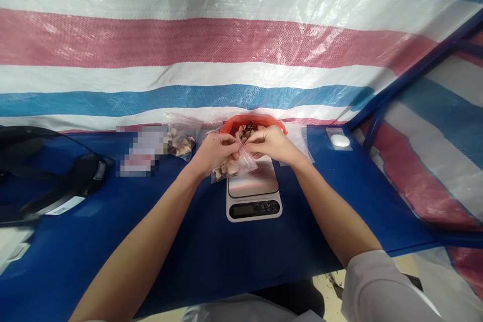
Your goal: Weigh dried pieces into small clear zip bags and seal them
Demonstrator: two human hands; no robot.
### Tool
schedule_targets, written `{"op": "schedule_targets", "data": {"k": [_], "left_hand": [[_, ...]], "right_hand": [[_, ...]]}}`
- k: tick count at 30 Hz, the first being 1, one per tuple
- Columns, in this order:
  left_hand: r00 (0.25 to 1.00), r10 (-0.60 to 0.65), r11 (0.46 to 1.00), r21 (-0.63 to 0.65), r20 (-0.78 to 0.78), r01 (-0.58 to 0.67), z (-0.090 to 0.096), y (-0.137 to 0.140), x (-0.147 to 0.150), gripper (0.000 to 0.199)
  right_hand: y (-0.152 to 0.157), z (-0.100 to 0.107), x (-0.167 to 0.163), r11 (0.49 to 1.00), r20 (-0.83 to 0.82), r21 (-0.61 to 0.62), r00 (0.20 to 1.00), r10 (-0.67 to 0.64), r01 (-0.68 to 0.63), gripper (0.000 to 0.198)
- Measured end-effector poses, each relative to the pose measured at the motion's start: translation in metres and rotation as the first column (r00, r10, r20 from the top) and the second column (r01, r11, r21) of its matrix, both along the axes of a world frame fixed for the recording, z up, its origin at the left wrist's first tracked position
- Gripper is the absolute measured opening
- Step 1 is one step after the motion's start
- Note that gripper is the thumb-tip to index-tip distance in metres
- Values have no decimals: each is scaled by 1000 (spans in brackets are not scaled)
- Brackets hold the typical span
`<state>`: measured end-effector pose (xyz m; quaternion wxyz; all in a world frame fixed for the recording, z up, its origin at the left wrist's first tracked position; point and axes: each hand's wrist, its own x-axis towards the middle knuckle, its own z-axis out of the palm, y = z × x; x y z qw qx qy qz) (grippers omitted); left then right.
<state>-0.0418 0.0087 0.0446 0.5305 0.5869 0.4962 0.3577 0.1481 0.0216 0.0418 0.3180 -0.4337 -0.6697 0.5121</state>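
My left hand (pixel 221 151) and my right hand (pixel 269 143) pinch the top edge of a clear zip bag (pixel 247 161) between them, fingers closed. Pale dried slices show in the bag's lower part, under my left hand. The bag hangs above a white kitchen scale (pixel 254 191) with a steel plate; its display looks blank. Just behind my hands sits a red plastic bag (pixel 252 119) with brown and pale dried pieces (pixel 248 131) inside. Another clear bag of similar dried pieces (pixel 181 142) lies left of my left hand. Flat clear bags (pixel 300 143) lie beside my right wrist.
A black strapped device (pixel 75 181) is at the table's left, near a white object (pixel 15 244) at the edge. A small white oval item (pixel 340 140) lies in a bag at right. Striped plastic sheeting (pixel 226 43) and a blue frame (pixel 400 78) enclose the blue table (pixel 188 261).
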Motion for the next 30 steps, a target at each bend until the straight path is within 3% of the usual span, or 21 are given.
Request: {"op": "schedule_targets", "data": {"k": [9,14,19,24,30], "left_hand": [[994,26,998,60,-104,-20,1,5,-18,10],[982,-23,996,84,-187,39,5,6,-26,11],[982,-78,994,60,-169,90,7,1,-20,24],[973,-11,995,90,-232,33,10,-4,-11,50],[907,50,973,226,-418,51,15,-8,-6,47]], "right_hand": [[6,2,17,979,76,118,981,-176,166,12],[1,9,16,973,158,209,979,-130,95,14],[-3,11,9,982,179,167,976,-120,90,12],[-7,15,7,982,195,183,977,-86,50,14],[-9,15,6,981,178,188,981,-77,43,13]]}}
